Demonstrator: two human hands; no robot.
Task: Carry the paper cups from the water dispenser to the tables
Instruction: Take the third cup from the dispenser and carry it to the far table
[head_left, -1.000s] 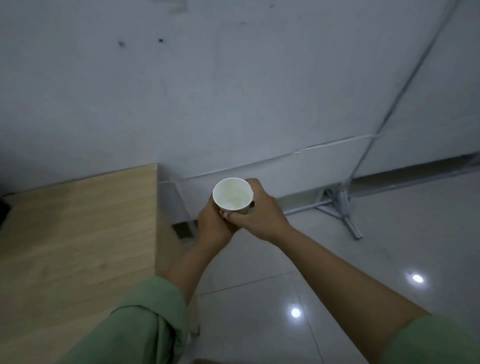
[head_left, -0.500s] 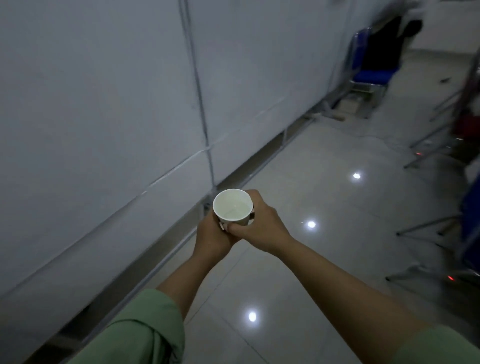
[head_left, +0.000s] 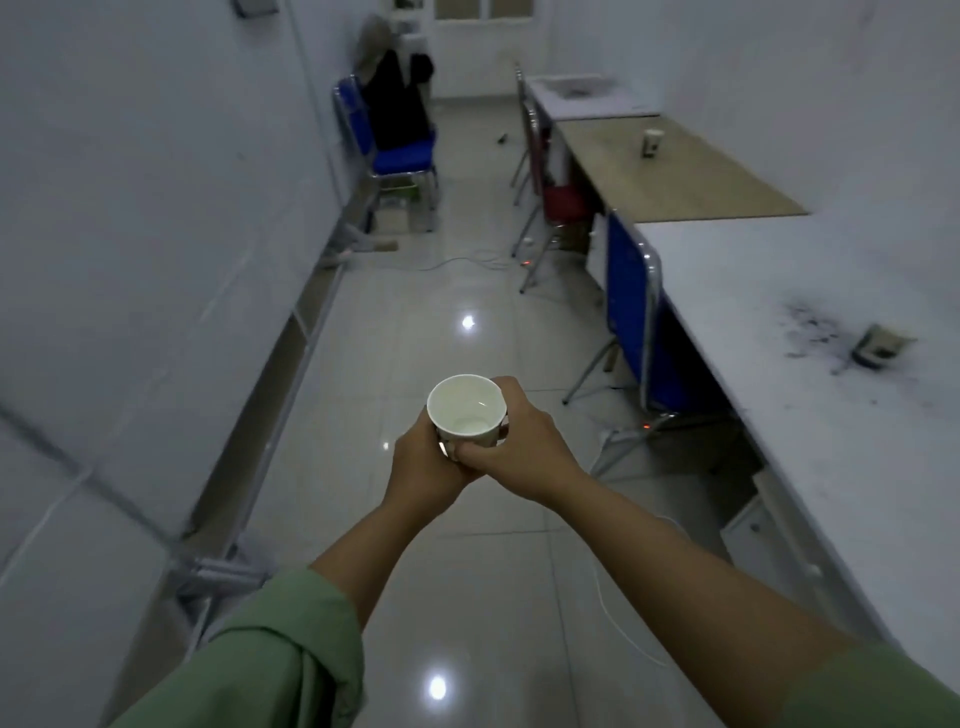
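A white paper cup (head_left: 466, 410) is held upright in front of me over the tiled floor, its mouth toward the camera. My left hand (head_left: 423, 467) wraps it from the left and below. My right hand (head_left: 524, 447) grips it from the right. A second paper cup (head_left: 651, 142) stands far off on the wooden table (head_left: 691, 182) along the right wall. A white table (head_left: 810, 415) runs nearer on the right. The water dispenser is out of view.
A blue chair (head_left: 631, 312) is tucked at the white table, a red chair (head_left: 550, 192) at the wooden one. Another blue chair (head_left: 395, 150) with dark clothing stands by the left partition wall (head_left: 156, 234). Cables lie on the floor. A small box (head_left: 880, 347) sits on the white table.
My view has swung right, from the wall and a wooden table corner to down the aisle with tables on the right. Both hands kept the cup in the same hold.
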